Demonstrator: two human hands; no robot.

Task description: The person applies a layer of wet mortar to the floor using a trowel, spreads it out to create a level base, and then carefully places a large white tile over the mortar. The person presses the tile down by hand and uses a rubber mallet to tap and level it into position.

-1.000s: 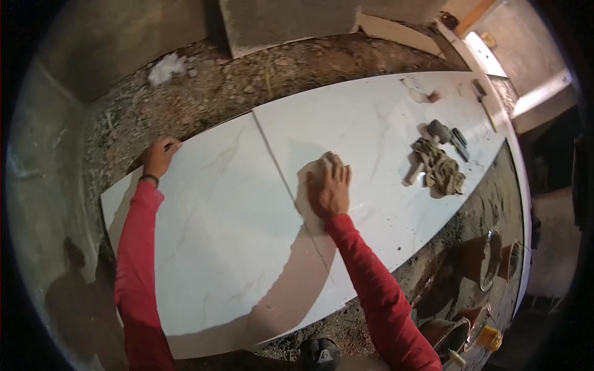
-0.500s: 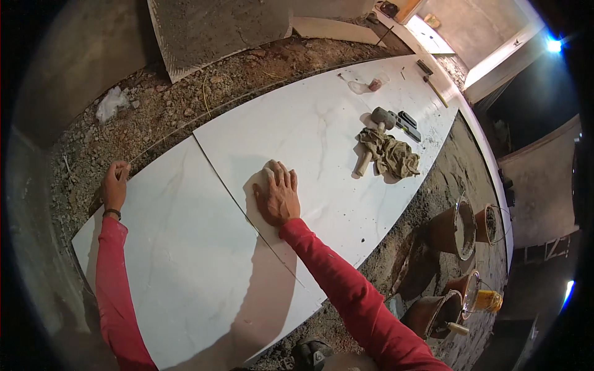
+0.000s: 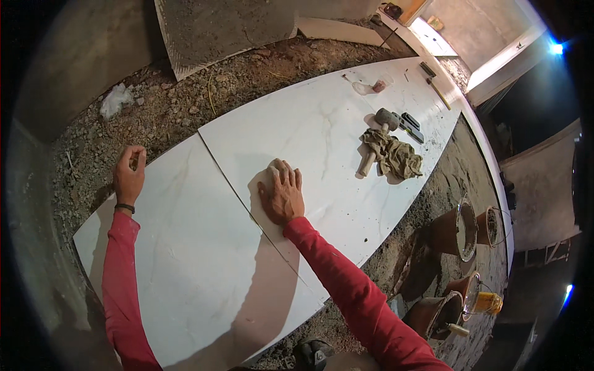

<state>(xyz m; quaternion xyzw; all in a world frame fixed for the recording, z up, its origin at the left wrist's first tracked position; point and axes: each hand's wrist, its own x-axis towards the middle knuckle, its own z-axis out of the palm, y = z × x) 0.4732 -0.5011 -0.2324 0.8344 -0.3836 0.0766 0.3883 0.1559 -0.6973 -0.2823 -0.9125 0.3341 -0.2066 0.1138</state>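
Note:
Two large white marbled tiles lie end to end. My right hand (image 3: 283,195) rests flat on the far tile (image 3: 247,133), fingers stretched out, just beyond the joint. Above the left edge of the near tile (image 3: 173,247) is my left hand (image 3: 129,179), thumb and fingers curled into a ring. Whatever is pinched at its tips, if anything, is too small to make out. On the far tile sit a mallet (image 3: 387,119) with a dark head, a crumpled olive cloth (image 3: 396,154) partly over its pale handle, and a black-and-green tool (image 3: 411,128).
Rubble and soil (image 3: 167,114) border the tiles on the left, where a grey mortar-coated tile (image 3: 226,28) leans on the wall. Several buckets (image 3: 447,232) stand on grey mortar at right. A clear plastic bag (image 3: 371,86) and a long-handled hammer (image 3: 438,93) lie at the far end.
My left hand has lifted and shifted right and away from me, its fingers more curled. The thin string running from it along the tile edge no longer shows. My right hand stays on the tile.

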